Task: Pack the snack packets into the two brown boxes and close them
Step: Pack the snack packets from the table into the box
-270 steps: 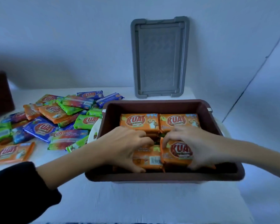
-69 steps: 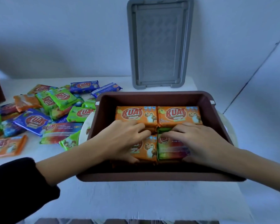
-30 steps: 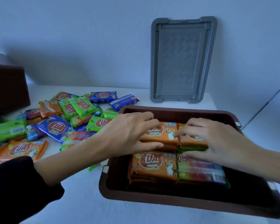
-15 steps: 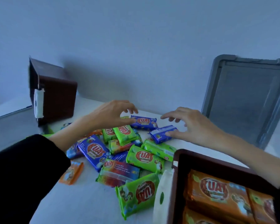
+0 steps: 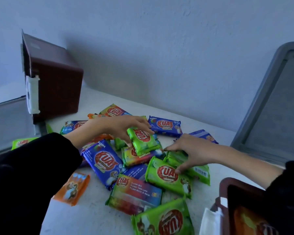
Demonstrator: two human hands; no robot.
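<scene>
Beyond and between both hands, across the white tabletop [image 5: 95, 216], the loose snack packets [image 5: 136, 195] lie heaped, with one brown box [image 5: 56, 85] well behind the left fingers and the part-filled brown box [image 5: 224, 192] near the right wrist. Left hand [image 5: 122, 126] is nearer its target: its fingers [image 5: 143, 124] are curled around a green packet [image 5: 143, 141], whose long axis runs away from the person. Right hand [image 5: 192, 150] lies spread, fingertips pressing on another green packet [image 5: 168, 175] just under them, not yet gripped, I judge.
</scene>
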